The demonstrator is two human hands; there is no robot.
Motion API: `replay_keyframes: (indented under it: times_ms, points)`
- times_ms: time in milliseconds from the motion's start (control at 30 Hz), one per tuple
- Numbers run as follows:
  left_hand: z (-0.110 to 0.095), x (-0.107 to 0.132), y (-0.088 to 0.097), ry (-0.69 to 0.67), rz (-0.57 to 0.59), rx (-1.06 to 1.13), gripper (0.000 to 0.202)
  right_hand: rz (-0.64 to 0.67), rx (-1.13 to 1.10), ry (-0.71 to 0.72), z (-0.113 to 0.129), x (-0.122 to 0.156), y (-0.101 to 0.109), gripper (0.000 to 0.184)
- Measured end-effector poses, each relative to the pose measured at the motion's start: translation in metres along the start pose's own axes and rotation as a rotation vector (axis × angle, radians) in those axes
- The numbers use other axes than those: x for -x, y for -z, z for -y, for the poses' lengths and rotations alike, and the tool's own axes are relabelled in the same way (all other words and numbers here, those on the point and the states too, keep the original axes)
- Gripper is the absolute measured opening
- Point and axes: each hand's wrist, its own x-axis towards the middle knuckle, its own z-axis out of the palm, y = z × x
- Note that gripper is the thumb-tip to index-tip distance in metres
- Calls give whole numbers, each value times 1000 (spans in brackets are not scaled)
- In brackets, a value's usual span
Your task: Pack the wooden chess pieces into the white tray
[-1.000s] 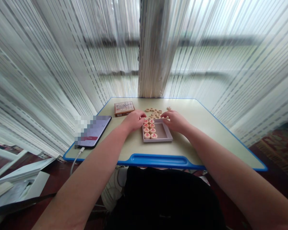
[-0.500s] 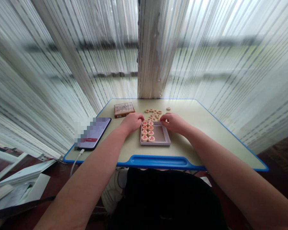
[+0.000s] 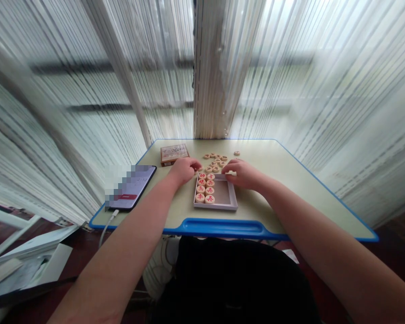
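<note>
A shallow white box (image 3: 234, 198) lies on the table. Two columns of round Chinese chess pieces (image 3: 209, 191) with red characters fill its left part, and its right part shows bare bottom. My left hand (image 3: 185, 171) is beyond the far left corner, its fingers curled with a pale Chinese chess piece (image 3: 200, 169) at the tips. At the far right corner my right hand (image 3: 241, 173) has bent fingers around the box's rim; its grip is partly hidden. Just beyond the box lie several loose pieces (image 3: 218, 160) with dark characters.
A flat printed carton (image 3: 174, 154) stands at the back left. On the left edge rests a phone (image 3: 138, 184) with a white cable (image 3: 108, 221). One piece (image 3: 236, 153) lies apart at the back right. The table (image 3: 303, 193) has a blue rim and front groove.
The box has slid slightly toward me and to the left. My left hand has come off its far left corner. My right hand has shifted a little left and nearer along the rim.
</note>
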Motion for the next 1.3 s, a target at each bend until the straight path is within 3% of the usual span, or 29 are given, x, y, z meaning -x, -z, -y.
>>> replay_keyframes:
  times_ms: [300,533,600,700,833,933,1067,1200,1300]
  points:
    - [-2,1,0,66,-31,142,43,39,-20,33,2,1,1,23]
    - [1,0,0,-20,-54,-111,39,55,-63,53,8,3,5,16]
    - [2,0,-1,-55,-51,-132,38,-4,-72,-2,6,2,7,19]
    - [2,0,-1,-74,-45,-153,35,-132,31,-196,-6,1,11,23]
    - [1,2,-1,-58,-13,-173,32,-55,190,-425,-23,0,13,29]
    - [1,2,-2,-70,3,-157,30,30,183,-433,-24,1,13,27]
    - [2,1,-2,-76,-10,-139,26,20,123,-361,-17,0,10,21]
    - [3,0,-3,-84,-48,-113,24,-83,69,-373,-20,-2,9,21]
    - [3,0,-3,-116,-81,-98,25,-193,90,-431,-33,-5,8,30]
